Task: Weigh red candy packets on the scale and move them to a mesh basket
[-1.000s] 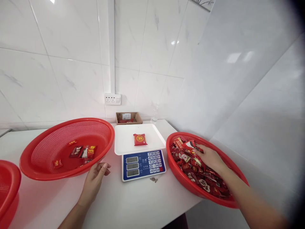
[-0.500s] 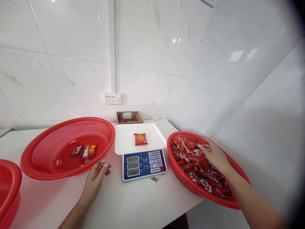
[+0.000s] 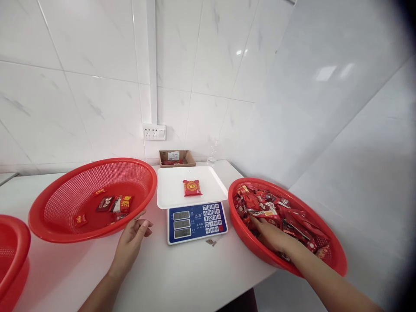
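Note:
My right hand reaches into the right red basket, its fingers buried among several red snack packets; whether it grips one is hidden. My left hand rests on the white table, fingers loosely apart, touching the front rim of the large red mesh basket, which holds a few red packets. Between the baskets stands a digital scale with a blue keypad. One red packet lies on its white tray.
A third red basket shows at the far left edge. A small cardboard box and a clear glass stand by the tiled wall, below a wall socket. A small scrap lies before the scale. The table edge runs under my right forearm.
My right hand slid from the far middle of the right basket toward its near left side and dug under the packets. The left hand has stayed put.

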Tool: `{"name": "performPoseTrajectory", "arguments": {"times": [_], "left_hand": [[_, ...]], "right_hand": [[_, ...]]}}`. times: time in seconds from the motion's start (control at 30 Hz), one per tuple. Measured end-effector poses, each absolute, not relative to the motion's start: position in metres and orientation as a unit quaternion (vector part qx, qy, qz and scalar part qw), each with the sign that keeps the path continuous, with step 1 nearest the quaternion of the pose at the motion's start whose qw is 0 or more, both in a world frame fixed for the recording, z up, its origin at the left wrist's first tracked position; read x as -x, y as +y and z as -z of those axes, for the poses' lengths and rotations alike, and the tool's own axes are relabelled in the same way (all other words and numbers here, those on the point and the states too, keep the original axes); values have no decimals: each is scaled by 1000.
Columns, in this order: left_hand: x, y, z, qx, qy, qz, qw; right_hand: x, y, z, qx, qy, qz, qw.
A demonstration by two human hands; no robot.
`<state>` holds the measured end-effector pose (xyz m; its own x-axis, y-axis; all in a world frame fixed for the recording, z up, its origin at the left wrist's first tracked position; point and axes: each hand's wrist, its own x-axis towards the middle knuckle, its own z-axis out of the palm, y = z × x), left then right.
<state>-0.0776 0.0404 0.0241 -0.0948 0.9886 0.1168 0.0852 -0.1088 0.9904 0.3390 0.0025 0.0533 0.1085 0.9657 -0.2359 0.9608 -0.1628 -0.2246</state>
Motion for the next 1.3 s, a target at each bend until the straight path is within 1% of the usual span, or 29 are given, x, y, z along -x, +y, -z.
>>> {"name": "performPoseTrajectory", "arguments": {"times": [0.1,0.2,0.37,0.57,0.7,0.8,1.07,1.2,1.3], "left_hand": [[77,40,-24,-521,512,-534,425],[77,41,-24,-526,506,-534,427],[77,40,-23,-537,495,-530,432],[77,41,-22,-552,487,-523,429],[77,41,-23,-558,486,-520,427],[76,41,-22,-566,485,-513,425],[76,40,-21,-578,482,-509,418],[75,41,-17,-580,472,-520,413],[76,43,-14,-581,464,-528,412]], "right_hand": [[-339,5,-55,742,-643,-184,44],[-344,12,-64,747,-639,-171,74],[-348,30,-79,768,-596,-159,172],[-328,50,-69,721,-643,-221,136],[-324,55,-58,726,-641,-187,164],[-330,56,-59,737,-629,-169,178],[-338,60,-95,774,-574,-95,249],[-315,74,-118,754,-577,-78,305],[-284,92,-126,708,-637,-62,298]]}}
